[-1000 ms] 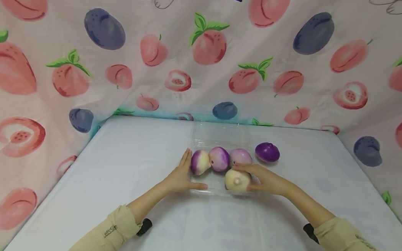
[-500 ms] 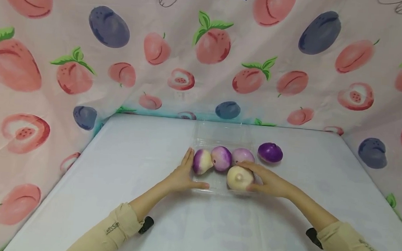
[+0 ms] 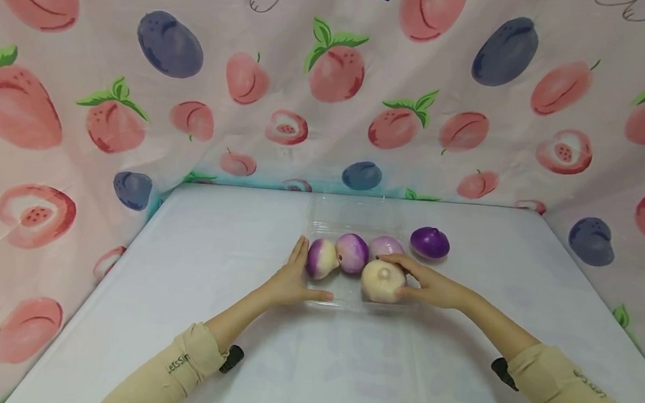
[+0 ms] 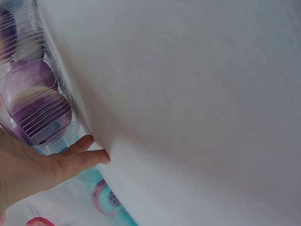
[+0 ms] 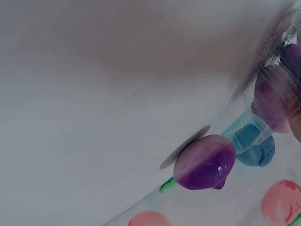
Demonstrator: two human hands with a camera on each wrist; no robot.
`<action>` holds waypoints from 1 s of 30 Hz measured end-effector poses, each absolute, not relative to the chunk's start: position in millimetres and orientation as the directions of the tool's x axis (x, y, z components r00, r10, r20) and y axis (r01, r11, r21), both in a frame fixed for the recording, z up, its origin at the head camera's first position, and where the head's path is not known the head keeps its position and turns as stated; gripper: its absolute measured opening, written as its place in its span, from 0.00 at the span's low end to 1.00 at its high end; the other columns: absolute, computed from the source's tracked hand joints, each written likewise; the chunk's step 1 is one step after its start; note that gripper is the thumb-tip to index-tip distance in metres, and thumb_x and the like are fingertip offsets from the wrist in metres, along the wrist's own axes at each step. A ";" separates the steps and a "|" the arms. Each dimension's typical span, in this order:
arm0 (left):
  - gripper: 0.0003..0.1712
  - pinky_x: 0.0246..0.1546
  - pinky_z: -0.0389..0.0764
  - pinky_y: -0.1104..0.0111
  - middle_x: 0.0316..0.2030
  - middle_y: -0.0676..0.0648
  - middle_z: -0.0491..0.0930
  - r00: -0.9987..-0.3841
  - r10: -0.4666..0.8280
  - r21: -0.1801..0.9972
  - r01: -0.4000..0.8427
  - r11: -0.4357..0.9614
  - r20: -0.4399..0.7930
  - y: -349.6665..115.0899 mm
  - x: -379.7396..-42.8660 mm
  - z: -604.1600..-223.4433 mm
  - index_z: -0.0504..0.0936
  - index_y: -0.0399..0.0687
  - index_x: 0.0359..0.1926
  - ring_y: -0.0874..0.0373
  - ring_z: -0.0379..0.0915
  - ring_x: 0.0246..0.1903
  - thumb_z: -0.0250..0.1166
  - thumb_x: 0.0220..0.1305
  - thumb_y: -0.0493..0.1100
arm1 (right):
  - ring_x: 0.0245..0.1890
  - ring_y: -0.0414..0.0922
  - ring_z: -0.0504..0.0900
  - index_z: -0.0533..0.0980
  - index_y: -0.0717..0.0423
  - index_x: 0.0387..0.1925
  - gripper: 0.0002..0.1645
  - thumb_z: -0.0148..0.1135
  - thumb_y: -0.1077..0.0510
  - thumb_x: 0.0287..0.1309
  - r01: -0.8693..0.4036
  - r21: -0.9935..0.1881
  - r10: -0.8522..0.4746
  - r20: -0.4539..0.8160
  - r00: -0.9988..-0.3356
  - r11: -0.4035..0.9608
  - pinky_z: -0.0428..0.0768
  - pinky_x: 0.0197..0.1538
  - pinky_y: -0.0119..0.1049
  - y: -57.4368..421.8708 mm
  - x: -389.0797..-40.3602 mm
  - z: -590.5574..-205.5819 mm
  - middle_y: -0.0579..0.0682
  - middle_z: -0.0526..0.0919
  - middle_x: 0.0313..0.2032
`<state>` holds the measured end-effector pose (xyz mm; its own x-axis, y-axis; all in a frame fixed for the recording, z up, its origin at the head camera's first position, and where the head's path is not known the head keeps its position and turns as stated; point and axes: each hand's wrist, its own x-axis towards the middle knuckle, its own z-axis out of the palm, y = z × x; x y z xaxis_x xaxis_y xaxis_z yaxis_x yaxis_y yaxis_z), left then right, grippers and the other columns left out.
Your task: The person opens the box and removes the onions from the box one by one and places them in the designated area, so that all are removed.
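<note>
A clear plastic clamshell box [image 3: 345, 289] lies with its lid [image 3: 355, 213] folded back. Along its back half sit three purple-and-white onions: one at left [image 3: 321, 259], one in the middle [image 3: 351, 253], one at right [image 3: 386, 247]. My right hand [image 3: 431, 285] grips a pale onion [image 3: 383, 282] over the box's front right part, fingers on its far side and thumb on its near side. My left hand [image 3: 290, 284] holds straight fingers against the box's left wall, thumb along its front edge. In the left wrist view, two fingertips [image 4: 101, 157] stick out past the box's end.
A dark purple onion [image 3: 429, 242] lies on the white-covered table [image 3: 232, 220], to the right of the box. Behind the table hangs a fruit-print cloth [image 3: 287, 51], which continues down both sides.
The pale onion in my right hand has risen slightly and tipped so its nub points higher. My left hand and the other onions stay put; the head view shifts a little.
</note>
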<state>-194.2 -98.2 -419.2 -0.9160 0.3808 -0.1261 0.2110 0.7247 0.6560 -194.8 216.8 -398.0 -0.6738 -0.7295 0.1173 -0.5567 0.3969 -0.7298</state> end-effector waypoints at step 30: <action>0.77 0.69 0.55 0.51 0.74 0.40 0.24 -0.918 0.376 0.681 0.197 0.706 -0.123 -98.6 -193.9 -418.6 0.30 0.39 0.73 0.41 0.36 0.72 0.74 0.41 0.66 | 0.60 0.21 0.60 0.57 0.69 0.65 0.34 0.58 0.66 0.60 -0.509 -0.816 -0.685 0.205 -0.699 0.275 0.57 0.61 0.14 225.9 -198.1 -404.0 0.50 0.61 0.65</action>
